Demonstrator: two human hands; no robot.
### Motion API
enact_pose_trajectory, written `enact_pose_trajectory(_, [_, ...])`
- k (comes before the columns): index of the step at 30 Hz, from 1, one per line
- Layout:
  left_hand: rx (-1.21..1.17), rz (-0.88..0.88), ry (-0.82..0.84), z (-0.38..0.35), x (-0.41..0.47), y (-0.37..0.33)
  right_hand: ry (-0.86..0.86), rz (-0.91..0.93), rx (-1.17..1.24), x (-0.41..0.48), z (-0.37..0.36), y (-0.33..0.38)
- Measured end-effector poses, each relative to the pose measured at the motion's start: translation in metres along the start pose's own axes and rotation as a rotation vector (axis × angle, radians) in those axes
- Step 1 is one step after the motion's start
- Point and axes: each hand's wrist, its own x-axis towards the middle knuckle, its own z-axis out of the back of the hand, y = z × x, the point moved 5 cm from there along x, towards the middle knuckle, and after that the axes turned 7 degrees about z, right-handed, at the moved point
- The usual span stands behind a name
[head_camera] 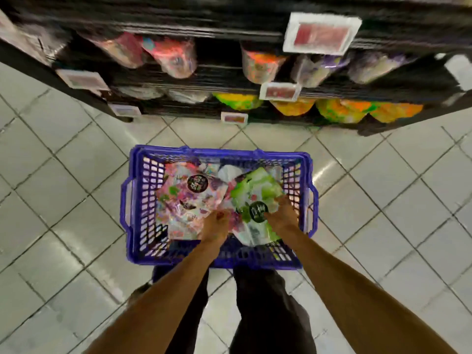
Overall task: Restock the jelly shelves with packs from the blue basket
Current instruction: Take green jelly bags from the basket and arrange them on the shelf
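Head view: green jelly pack (258, 190) lies in the right side of the blue basket (138, 200), long axis roughly near-to-far, far end toward the shelves (204, 72). Its round black label (258, 212) is blurred, unreadable. Right hand (282, 215) grips its right edge, thumb on label. Left hand (217, 223) has fingers curled at the pink pack (178, 200); can't tell if pinching.

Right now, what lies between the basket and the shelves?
Only bare floor tiles, seen in the head view, between the basket and the shelves.

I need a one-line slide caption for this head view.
Left hand grips a pink pack, right hand a green pack, inside the blue basket.
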Motion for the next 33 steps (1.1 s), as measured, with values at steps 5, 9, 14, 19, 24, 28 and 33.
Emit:
enact_pose_trajectory(5, [0.073, 0.041, 0.012, -0.028, 0.051, 0.033, -0.142, -0.015, -0.105, 0.033, -0.033, -0.026])
enact_pose_trajectory(9, [-0.078, 0.117, 0.054, -0.040, 0.069, 0.040, -0.133, -0.030, -0.133, 0.043, -0.041, -0.035])
enact_pose_trajectory(14, [-0.091, 0.053, 0.143, -0.043, 0.071, 0.035, -0.046, 0.030, 0.143, 0.041, -0.039, -0.024])
enact_pose_trajectory(19, [-0.154, -0.056, 0.342, -0.043, 0.068, 0.018, 0.067, 0.035, 0.546, 0.051, -0.035, -0.011])
enact_pose_trajectory(24, [-0.191, -0.017, 0.224, -0.038, 0.081, 0.013, -0.237, 0.244, 0.118, 0.068, -0.013, -0.007])
enact_pose_trajectory(28, [-0.181, -0.023, 0.145, -0.027, 0.087, 0.015, -0.130, 0.142, -0.231, 0.076, -0.018, -0.022])
enact_pose_trajectory(33, [-0.136, -0.017, 0.140, 0.002, 0.074, 0.013, 0.015, 0.056, -0.349, 0.060, -0.014, -0.021])
